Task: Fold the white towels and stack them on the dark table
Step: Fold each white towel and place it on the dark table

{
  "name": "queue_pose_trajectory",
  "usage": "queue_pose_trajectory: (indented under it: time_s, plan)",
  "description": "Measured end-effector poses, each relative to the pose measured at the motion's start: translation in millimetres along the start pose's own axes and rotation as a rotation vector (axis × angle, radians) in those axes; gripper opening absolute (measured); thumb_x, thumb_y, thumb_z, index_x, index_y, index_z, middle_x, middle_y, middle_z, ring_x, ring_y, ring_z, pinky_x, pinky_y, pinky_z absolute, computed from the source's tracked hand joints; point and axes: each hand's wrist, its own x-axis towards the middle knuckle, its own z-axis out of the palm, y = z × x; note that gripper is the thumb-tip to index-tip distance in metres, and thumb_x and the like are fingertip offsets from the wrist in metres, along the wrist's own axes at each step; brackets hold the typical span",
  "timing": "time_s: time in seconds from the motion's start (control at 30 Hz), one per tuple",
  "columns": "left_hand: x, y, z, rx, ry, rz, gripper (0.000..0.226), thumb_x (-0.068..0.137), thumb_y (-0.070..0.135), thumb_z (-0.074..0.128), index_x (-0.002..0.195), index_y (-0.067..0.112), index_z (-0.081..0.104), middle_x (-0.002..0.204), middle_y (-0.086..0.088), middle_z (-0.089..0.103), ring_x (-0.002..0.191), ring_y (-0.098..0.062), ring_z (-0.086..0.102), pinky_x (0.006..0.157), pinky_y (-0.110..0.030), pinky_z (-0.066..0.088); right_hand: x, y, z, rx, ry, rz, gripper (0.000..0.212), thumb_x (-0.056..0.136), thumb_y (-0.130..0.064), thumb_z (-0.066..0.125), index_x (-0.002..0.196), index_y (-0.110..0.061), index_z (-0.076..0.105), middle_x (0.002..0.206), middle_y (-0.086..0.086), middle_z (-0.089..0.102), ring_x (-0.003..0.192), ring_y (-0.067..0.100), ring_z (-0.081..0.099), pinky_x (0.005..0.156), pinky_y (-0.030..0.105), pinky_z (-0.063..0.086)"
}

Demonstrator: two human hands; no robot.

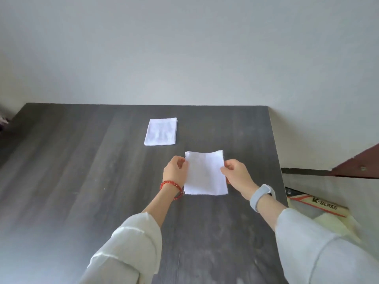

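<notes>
While hands (205, 173) pinch towel (205, 175), folded towel (160, 131) beyond

"K-GLASS" is printed on the box (320, 206) lying beside the table (82, 160).

The dark wood-grain desk (102, 171) carries two white towels. A folded towel (160, 131) lies flat near the far edge. A second towel (205, 174) sits nearer, well apart from it.

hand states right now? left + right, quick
Left hand: closed, pinching the left edge of the near white towel.
Right hand: closed, pinching the same towel's right edge.
</notes>
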Motion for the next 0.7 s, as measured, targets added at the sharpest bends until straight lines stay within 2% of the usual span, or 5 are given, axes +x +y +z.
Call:
queue_pose_trajectory:
  time_s: [0.23,0.43,0.53,0.63,0.7]
  plan:
    - [135,23,21,0.045,-0.081,0.081,0.021,0.093,0.021,0.045,0.11,0.013,0.055,0.092,0.006,0.055,0.083,-0.016,0.051,0.073,-0.025,0.04,117,-35,11,-0.062,0.149,0.001,0.017,0.088,-0.012,0.048,0.102,-0.007,0.056,0.094,0.0,0.056,0.095,0.023,0.055,0.085,0.04,0.046]
    - [195,24,41,0.308,-0.049,0.134,0.022,0.094,0.026,0.039,0.106,0.016,0.055,0.096,-0.001,0.063,0.093,-0.022,0.055,0.073,-0.032,0.046,178,-35,19,-0.159,0.225,0.004,0.018,0.092,-0.014,0.045,0.106,-0.008,0.053,0.094,-0.002,0.053,0.088,0.018,0.049,0.074,0.027,0.036]
    - [208,17,51,0.445,0.04,0.28,0.022,0.093,0.019,0.042,0.109,0.012,0.056,0.105,-0.006,0.059,0.105,-0.025,0.046,0.078,-0.036,0.041,187,-30,25,-0.225,0.296,-0.02,0.018,0.093,-0.015,0.044,0.108,-0.01,0.053,0.098,0.0,0.055,0.094,0.021,0.053,0.073,0.028,0.039]
    - [209,6,60,0.575,0.17,0.566,0.031,0.081,0.01,0.058,0.112,0.008,0.06,0.112,-0.008,0.063,0.102,-0.029,0.056,0.074,-0.037,0.043,186,-23,34,-0.561,0.458,-0.214,0.027,0.092,-0.015,0.046,0.118,-0.01,0.052,0.119,0.006,0.054,0.109,0.026,0.051,0.081,0.036,0.045]
    - [204,-2,66,0.716,0.126,0.689,0.036,0.082,0.02,0.049,0.114,0.008,0.06,0.119,-0.005,0.062,0.108,-0.025,0.059,0.075,-0.036,0.045,184,-15,39,-0.874,0.47,-0.421,0.035,0.088,-0.016,0.051,0.121,-0.008,0.054,0.126,0.009,0.055,0.114,0.028,0.053,0.085,0.041,0.047]
